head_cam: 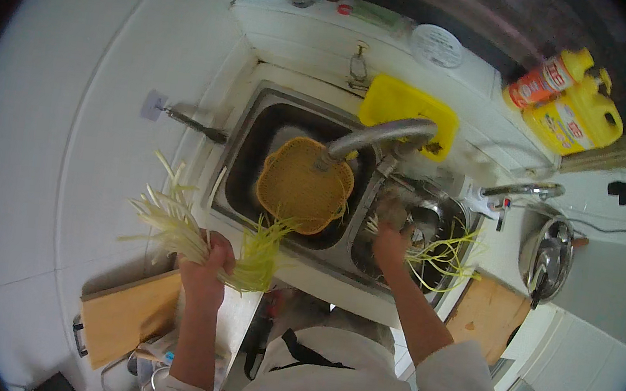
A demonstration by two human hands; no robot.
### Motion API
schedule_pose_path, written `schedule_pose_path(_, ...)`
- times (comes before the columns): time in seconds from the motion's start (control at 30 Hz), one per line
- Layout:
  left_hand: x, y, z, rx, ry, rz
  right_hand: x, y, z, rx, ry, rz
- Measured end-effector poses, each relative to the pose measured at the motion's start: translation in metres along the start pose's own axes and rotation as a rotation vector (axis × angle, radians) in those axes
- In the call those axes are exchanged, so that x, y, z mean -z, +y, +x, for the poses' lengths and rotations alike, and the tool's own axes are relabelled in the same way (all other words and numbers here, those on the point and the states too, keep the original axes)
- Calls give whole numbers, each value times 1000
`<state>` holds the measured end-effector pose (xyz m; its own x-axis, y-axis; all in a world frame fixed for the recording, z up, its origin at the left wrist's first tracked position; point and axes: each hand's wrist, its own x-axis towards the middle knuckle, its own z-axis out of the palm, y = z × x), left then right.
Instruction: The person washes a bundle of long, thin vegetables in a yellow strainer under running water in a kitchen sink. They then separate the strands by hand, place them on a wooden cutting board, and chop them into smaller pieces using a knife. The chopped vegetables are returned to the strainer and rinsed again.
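Observation:
My left hand (209,256) grips a thick bunch of pale yellow-green chives (173,225), held over the counter left of the sink. Its white ends fan out to the left and its leafy ends to the right. Over the right basin (361,259), my right hand (391,244) is closed around a smaller bundle of the same chives (439,256), whose leaves trail to the right. The fingers there are partly blurred. A round orange plastic basket (305,186) rests in the left basin (240,170), below the curved metal faucet (380,136).
Behind the faucet sits a yellow plastic tub (410,102). Yellow and orange detergent bottles (573,124) stand on the ledge at back right. Wooden boards lie at right (488,311) and lean at lower left (128,313). A metal pot (551,260) is on the right counter.

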<state>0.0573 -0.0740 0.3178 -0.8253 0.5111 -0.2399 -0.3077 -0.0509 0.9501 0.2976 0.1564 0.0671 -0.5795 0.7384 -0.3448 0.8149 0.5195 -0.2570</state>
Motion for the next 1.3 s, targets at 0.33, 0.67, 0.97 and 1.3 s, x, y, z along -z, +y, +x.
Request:
schedule_pose_path(0.33, 23, -14, 15, 92, 26, -12, 21, -108, 111, 196, -274, -155)
schedule_pose_path(0.67, 40, -4, 10, 217, -59, -71, -63, -136, 190, 306, -463, -614)
schedule_pose_path(0.97, 36, -5, 27, 290, 186, 45, -3, -139, 125, 331, -308, -370)
schedule_pose_path(1.3, -41, -11, 16, 258, 44, 20, 166, -160, -59, 260, -31, 586)
